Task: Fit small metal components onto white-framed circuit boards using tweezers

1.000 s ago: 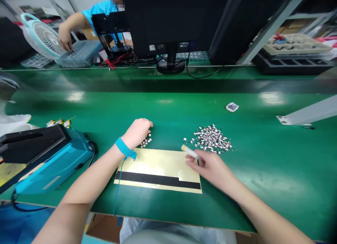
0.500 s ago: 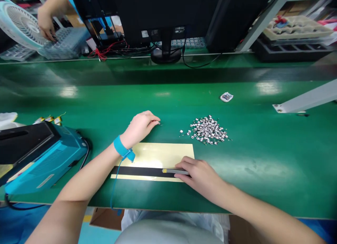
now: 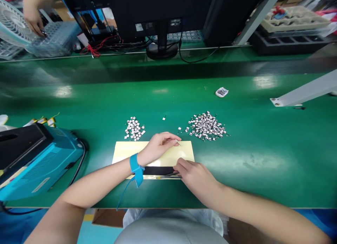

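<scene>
Listener: What lies in front of the person?

Describer: On a green bench mat sit two heaps of tiny metal-and-black components: a smaller heap at left and a larger heap at right, with a lone component between them. Just nearer the person lies a cream sheet, crossed near its lower edge by a black band.

Listener: And the hands?

Describer: The left hand lies palm-down over the sheet, a blue wrist strap around its wrist. Its thumb and forefinger are pinched together. A hair-thin lead seems to show there, but it is too small to be sure. The right hand sits at the right end of the black band, with its fingers curled down and closed on a thin strip lying along the band.

Listener: How would those components handle?

Describer: Judging by their look, they would be almost weightless, with hard, stiff bodies and thin leads that could bend easily. They might skid on the smooth sheet. The safest hold is probably the body, between the fingertips, rather than the lead. The strip looks light and flat, so it seems best pressed along its length.
</scene>
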The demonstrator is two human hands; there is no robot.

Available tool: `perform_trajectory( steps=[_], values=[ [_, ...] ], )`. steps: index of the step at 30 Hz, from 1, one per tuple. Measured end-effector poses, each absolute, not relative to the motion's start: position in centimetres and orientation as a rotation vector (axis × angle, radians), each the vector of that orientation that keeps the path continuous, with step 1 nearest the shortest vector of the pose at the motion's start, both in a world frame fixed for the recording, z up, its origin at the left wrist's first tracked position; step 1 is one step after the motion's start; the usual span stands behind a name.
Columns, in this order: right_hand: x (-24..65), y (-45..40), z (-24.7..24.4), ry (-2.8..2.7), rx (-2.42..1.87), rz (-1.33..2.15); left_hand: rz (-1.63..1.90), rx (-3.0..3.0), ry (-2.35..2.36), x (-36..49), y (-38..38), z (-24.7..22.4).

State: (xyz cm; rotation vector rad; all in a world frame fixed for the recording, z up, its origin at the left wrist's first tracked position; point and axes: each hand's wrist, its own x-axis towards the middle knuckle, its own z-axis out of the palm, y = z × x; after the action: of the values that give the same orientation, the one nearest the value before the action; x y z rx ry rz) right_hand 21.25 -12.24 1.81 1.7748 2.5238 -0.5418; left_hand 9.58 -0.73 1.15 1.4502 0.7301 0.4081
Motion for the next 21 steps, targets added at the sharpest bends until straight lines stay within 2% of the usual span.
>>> perform_trajectory(
  steps=[5, 11, 14, 17, 21],
  values=[
    [23.0, -10.3, 2.0, 2.414, 2.014, -1.295, 0.495, 1.339, 0.763, 9.6, -0.8, 1.2],
    [25.0, -8.4, 1.7, 2.099, 2.244, -2.386, 0.617, 1.234, 0.736, 9.3, -0.8, 0.9],
    [24.9, -8.1, 2.1, 1.982, 2.352, -2.79, 0.696, 1.309, 0.702, 9.1, -1.0, 0.7],
    [24.3, -8.3, 2.3, 1.843, 2.203, -3.071, 0.826, 1.477, 0.633, 8.9, -1.3, 0.6],
    [23.6, -8.7, 2.5, 1.705, 2.096, -3.147, 0.898, 1.635, 0.571, 8.9, -1.7, 0.8]
  ],
)
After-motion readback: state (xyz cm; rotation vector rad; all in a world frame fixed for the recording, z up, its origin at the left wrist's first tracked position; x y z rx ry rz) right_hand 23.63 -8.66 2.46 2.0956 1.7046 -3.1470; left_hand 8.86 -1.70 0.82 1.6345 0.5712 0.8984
